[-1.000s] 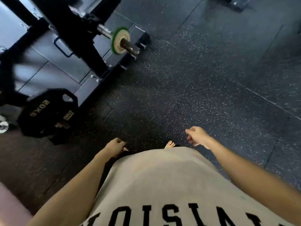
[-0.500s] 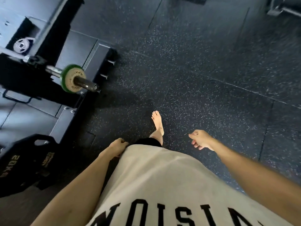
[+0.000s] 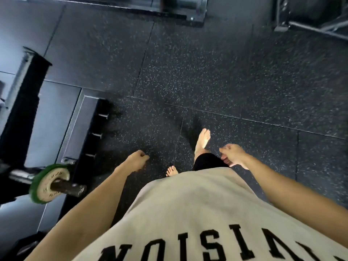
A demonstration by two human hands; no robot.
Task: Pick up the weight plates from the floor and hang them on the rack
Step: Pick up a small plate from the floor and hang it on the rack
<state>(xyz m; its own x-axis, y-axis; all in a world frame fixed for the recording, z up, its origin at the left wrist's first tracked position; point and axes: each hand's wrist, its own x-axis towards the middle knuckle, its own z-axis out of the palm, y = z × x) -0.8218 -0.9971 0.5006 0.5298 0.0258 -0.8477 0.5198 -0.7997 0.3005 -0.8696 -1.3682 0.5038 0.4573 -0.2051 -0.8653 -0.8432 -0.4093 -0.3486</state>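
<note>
My left hand (image 3: 136,162) hangs in front of my hip with its fingers loosely curled and nothing in it. My right hand (image 3: 233,156) swings beside my right thigh, also loosely curled and holding nothing. A small green-rimmed weight plate (image 3: 47,185) sits on a barbell sleeve (image 3: 69,188) at the lower left, about a forearm's length left of my left hand. A black weight plate (image 3: 24,247) shows only as a dark edge in the bottom left corner. No plate lies on the floor ahead of me.
A black rack upright (image 3: 24,95) and a raised platform (image 3: 79,129) with short pegs fill the left side. Speckled rubber floor (image 3: 226,81) stretches ahead. Machine bases stand at the top (image 3: 178,14) and top right (image 3: 310,27). My bare feet are mid-step.
I have walked forward and turned right. The barbell and green plate slid to the lower left, and the black 20 kg plate has almost left the view. Both hands stay free.
</note>
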